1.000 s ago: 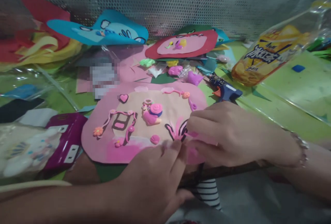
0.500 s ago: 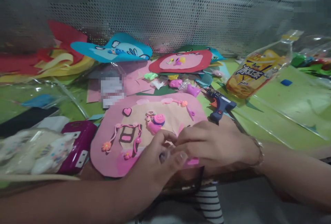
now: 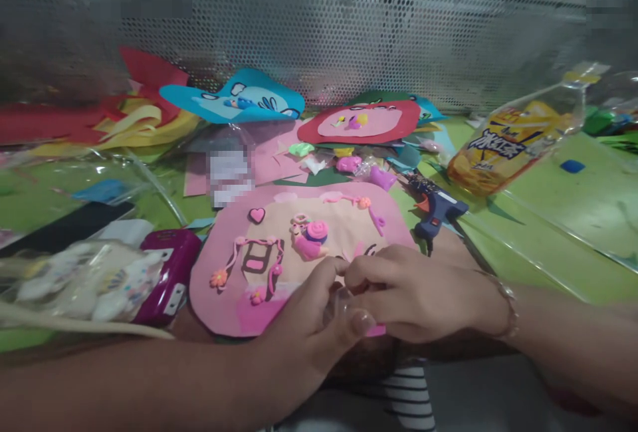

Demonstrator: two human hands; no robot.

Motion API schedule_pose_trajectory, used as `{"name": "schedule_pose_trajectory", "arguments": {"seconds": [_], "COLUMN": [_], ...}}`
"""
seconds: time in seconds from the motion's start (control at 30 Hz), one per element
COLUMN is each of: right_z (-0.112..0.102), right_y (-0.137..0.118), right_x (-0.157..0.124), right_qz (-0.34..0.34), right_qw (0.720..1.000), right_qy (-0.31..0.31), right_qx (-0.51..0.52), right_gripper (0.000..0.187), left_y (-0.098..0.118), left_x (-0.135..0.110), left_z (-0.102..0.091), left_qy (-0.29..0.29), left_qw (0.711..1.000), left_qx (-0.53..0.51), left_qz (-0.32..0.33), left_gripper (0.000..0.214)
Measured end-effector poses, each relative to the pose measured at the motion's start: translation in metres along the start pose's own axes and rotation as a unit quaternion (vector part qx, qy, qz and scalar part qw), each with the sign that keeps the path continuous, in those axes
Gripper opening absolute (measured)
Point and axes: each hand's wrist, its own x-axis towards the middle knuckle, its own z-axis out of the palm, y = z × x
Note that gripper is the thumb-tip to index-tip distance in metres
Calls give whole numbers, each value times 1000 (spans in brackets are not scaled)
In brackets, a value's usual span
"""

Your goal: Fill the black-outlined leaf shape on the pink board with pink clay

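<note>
My left hand [image 3: 314, 325] and my right hand [image 3: 419, 294] meet over the lower right of a pink paper picture [image 3: 214, 226]. Their fingertips are pressed together; a small see-through piece [image 3: 339, 304] shows between the left thumb and fingers, its kind unclear. What the right fingers pinch is hidden. On the picture's beige centre sits a pink clay snail [image 3: 310, 238] with a pink and purple shell. A dark-outlined window shape [image 3: 256, 260] with clay vines and flowers lies left of it, below a pink heart [image 3: 256, 215]. Both hands cover the picture's lower right part.
Past my right hand lies a blue glue gun [image 3: 438, 209], with a tilted drink bottle [image 3: 503, 146] beyond. Clay lumps [image 3: 349, 164] and other paper pictures [image 3: 239, 101] sit behind. On the left are a purple case [image 3: 169, 272], a plastic pouch [image 3: 90, 282] and a dark flat object [image 3: 74, 226].
The whole view has shifted slightly, so the objects appear further right. Both hands stay together at the same part of the picture, with the fingers slightly moved.
</note>
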Motion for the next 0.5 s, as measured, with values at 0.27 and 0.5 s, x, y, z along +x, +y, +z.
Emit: {"name": "schedule_pose_trajectory", "arguments": {"seconds": [0.27, 0.5], "right_z": [-12, -18], "right_y": [5, 17], "right_x": [-5, -5], "right_qz": [8, 59], "right_qw": [998, 977], "right_qy": [34, 67], "right_qx": [54, 192], "right_gripper": [15, 27], "left_y": [5, 6], "left_x": [1, 10], "left_z": [3, 3], "left_qy": [22, 42], "left_qw": [997, 990], "left_qx": [-11, 58], "left_qz": [-71, -125], "left_gripper": [45, 31]}}
